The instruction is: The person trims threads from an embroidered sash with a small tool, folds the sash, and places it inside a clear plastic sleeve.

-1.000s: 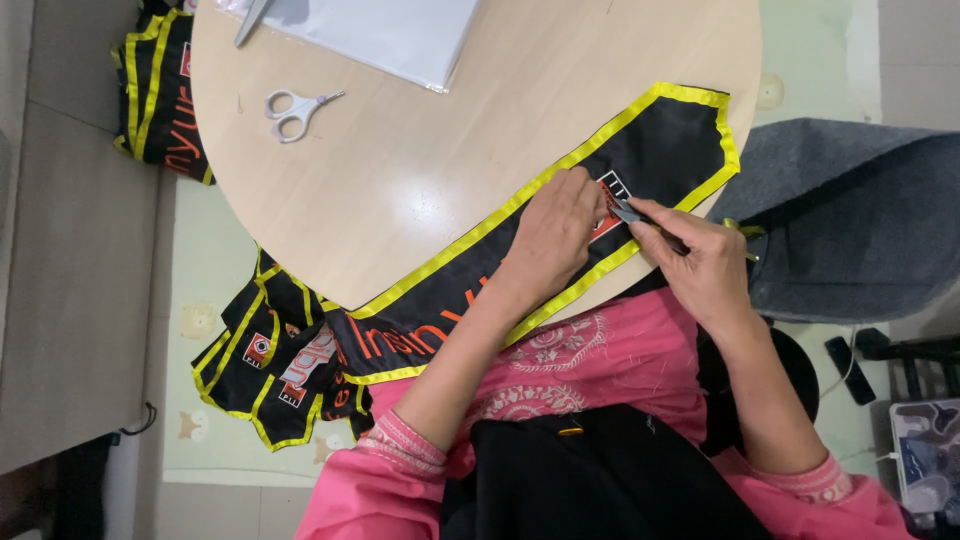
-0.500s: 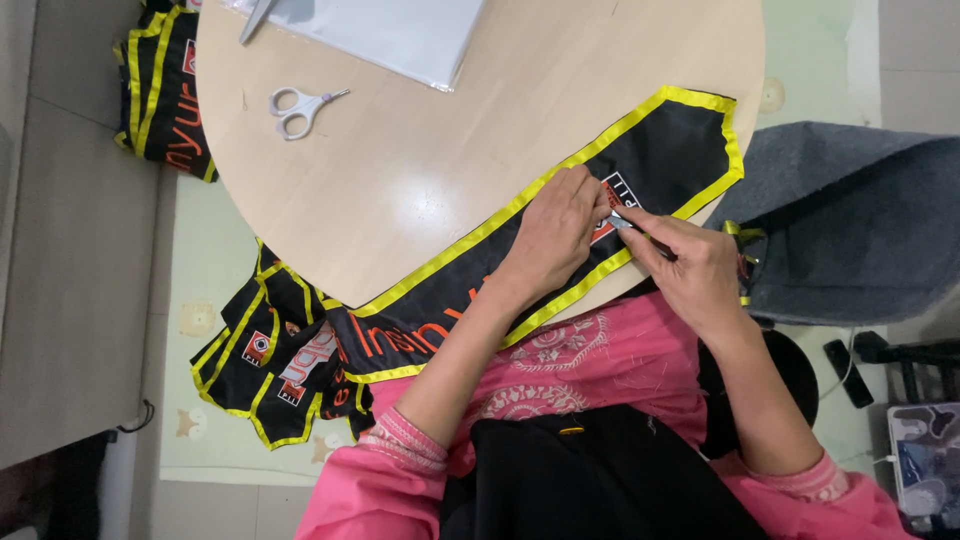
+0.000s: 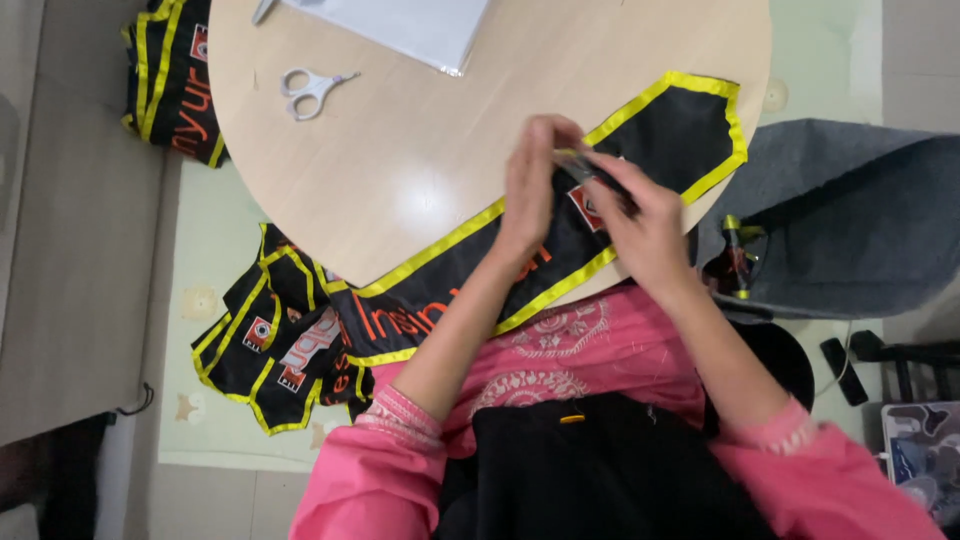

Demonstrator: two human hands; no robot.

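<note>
Up close, my left hand (image 3: 530, 190) and right hand (image 3: 645, 225) pinch a small dark tool (image 3: 590, 172) over the yellow-edged black sash (image 3: 680, 130). White scissors (image 3: 310, 90) and a grey packet (image 3: 410, 25) lie well apart on the tabletop (image 3: 420, 160).

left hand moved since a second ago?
Yes. The left hand has lifted up the black yellow-edged sash, further from the round wooden table's near edge, closer to the right hand.

A black sash (image 3: 670, 130) edged in yellow tape lies flat and slantwise across the near edge of the round table, its pointed end toward the right rim. Orange lettering runs along it, and its other end spills off the table's left side. A small dark tool (image 3: 590, 172), blurred, sits above the sash between the fingertips.
</note>
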